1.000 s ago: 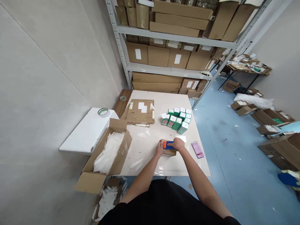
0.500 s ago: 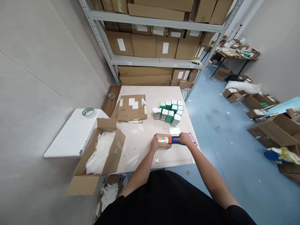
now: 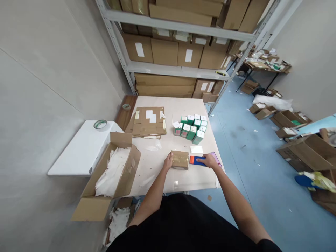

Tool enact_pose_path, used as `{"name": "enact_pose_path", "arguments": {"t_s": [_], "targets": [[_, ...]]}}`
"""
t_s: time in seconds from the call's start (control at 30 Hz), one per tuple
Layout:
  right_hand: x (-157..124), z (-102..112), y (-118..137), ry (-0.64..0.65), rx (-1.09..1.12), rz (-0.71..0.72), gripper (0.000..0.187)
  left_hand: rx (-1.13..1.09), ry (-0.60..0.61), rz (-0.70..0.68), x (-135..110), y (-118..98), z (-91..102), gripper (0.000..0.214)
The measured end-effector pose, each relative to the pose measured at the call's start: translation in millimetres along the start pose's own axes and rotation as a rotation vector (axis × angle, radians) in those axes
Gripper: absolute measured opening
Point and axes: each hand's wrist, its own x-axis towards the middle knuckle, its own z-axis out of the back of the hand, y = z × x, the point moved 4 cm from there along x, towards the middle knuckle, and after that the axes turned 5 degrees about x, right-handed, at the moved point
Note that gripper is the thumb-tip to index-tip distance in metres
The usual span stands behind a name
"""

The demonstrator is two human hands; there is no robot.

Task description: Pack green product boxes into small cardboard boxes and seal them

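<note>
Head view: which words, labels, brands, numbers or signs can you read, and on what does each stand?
No text is readable.
Green boxes: small marks, too small to read.
Shelf boxes: white labels, too blurred to read.
Shelf tags: too small to read.
Flat cardboard: white papers, any print too blurred to read.
Small box and tape dispenser: no text can be made out.

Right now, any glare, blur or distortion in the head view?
Head view: light soft and even, no hard shadows; mild sheen on top of the small carton; shelf uprights splay outward toward the top, wide-angle style; print on the green-and-white boxes too small to read.
</note>
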Motion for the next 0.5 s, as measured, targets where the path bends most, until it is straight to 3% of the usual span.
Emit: {"name": "enact_pose_path", "arguments": {"t_s": [0.13, 0.27, 0.4, 0.5], "targets": [[9.1, -34.3, 41.7, -0.019, 0.097, 0.067, 0.048, 0.049, -0.096, 0.102, 13.3, 29.5, 49.2, 0.071], [20.8, -68.7, 103.7, 0.013, 0.06, 0.121, 0.048, 0.172, -0.232, 0.109, 9.7, 34.9, 89.4, 0.073], [27.4, -92.1, 157.6, 0.012, -0.064, 0.172, 0.048, 0.102, -0.145, 0.007, 5.8, 25.3, 89.8, 0.069], [32.3, -104.1, 179.7, 0.027, -0.121, 0.178, 0.051, 0.025, -0.128, 0.036, 10.7, 25.7, 88.5, 0.068]]}}
